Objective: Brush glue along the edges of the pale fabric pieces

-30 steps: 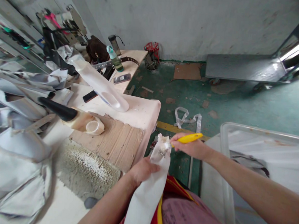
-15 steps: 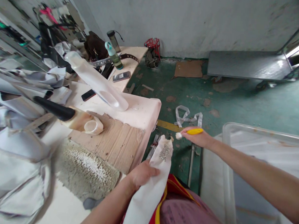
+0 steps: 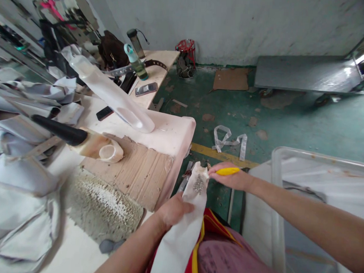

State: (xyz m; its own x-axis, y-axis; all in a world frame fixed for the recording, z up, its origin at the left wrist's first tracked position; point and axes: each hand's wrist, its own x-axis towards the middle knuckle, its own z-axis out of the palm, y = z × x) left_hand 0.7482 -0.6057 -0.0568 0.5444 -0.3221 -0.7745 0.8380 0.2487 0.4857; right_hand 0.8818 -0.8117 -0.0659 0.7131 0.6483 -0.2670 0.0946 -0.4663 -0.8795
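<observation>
My left hand [image 3: 176, 210] grips a long white strip of material [image 3: 182, 237] from its left side, thumb lying across the top. Near the strip's far end is a patch of small shiny studs or beads. My right hand [image 3: 236, 180] is closed around a yellow-handled brush [image 3: 228, 171], whose pale tip meets the strip's far right edge. Its bristles are mostly hidden by the fingers. To the left, a yellowed plastic container [image 3: 94, 145] with a round opening and a black handle-like end rests on a ridged cardboard sheet [image 3: 138, 171].
A crusted board [image 3: 106, 203] lies on the table's near part. Grey-white pieces [image 3: 22, 210] are piled at left. A long translucent white form [image 3: 111, 95], phones and bottles stand or lie farther back. A clear plastic bin [image 3: 276, 197] is at right; a flat cart [image 3: 305, 73] stands behind.
My right hand has moved left and slightly down, bringing the brush tip from beside the strip onto its far end. My left hand keeps its hold; the view has shifted slightly.
</observation>
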